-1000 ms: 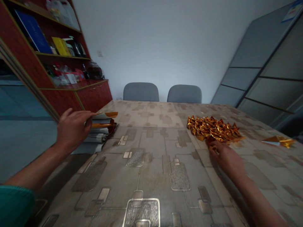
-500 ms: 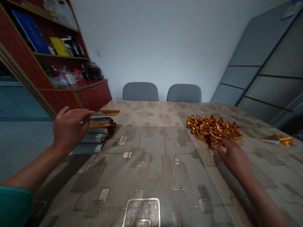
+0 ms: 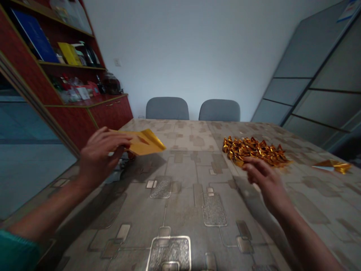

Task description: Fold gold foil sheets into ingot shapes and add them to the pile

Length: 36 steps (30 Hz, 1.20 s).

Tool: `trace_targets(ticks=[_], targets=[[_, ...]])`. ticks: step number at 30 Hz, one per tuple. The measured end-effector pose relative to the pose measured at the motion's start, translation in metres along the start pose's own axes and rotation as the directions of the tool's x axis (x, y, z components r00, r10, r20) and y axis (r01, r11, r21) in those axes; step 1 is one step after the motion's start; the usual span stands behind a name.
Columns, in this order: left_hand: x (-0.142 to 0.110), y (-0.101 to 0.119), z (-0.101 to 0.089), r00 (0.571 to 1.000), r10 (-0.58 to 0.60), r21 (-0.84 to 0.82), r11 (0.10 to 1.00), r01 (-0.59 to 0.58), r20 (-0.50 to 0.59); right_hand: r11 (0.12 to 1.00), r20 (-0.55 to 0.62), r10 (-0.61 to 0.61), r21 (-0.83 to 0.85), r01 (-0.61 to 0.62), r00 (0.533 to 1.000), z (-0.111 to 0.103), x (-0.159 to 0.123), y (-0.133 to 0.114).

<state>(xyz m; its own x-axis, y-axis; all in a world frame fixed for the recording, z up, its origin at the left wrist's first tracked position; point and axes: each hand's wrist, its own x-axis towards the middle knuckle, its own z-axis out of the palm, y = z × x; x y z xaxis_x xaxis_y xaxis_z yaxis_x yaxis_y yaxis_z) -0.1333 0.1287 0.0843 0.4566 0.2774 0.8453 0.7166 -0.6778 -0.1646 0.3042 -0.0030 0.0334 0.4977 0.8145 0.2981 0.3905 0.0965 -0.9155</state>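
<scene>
A sheet of gold foil paper is pinched between the thumb and fingers of my left hand, raised over the left side of the table. Behind and below that hand, the stack of paper sheets is mostly hidden. My right hand hovers just in front of a cluster of folded gold foil paper pieces. Its fingers are loosely bent and slightly apart, with nothing visible in them. Farther right lies a separate gold foil piece with a pale side.
The patterned table fills the foreground. Two grey chairs stand at its far edge against the wall. A red-brown cabinet with shelved items is at left, and a grey sliding-door wardrobe at right.
My left hand has lifted a gold sheet off the stack and carried it rightward. My right hand has drawn slightly left, away from the gold cluster.
</scene>
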Motion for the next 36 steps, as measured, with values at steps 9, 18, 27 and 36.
trace_targets(ticks=[9,18,27,36], targets=[[-0.021,0.13,0.021,0.985,0.161,-0.647,0.758,-0.089,0.053,0.726,0.815,0.101,0.332,-0.602,0.57,0.079,-0.045,-0.038],[-0.037,0.142,0.031,0.732,-0.418,-0.683,0.293,0.669,0.538,0.765,0.592,0.193,0.408,-0.498,0.782,0.09,-0.047,-0.016],[-0.034,0.142,0.025,0.871,-0.191,-0.658,0.588,0.471,0.454,0.932,0.521,-0.323,0.321,0.169,0.79,0.075,-0.05,-0.018],[-0.046,0.179,0.029,0.854,-0.162,-0.534,0.719,0.445,0.494,0.938,0.347,-0.256,0.317,0.144,0.902,0.082,-0.065,-0.025]])
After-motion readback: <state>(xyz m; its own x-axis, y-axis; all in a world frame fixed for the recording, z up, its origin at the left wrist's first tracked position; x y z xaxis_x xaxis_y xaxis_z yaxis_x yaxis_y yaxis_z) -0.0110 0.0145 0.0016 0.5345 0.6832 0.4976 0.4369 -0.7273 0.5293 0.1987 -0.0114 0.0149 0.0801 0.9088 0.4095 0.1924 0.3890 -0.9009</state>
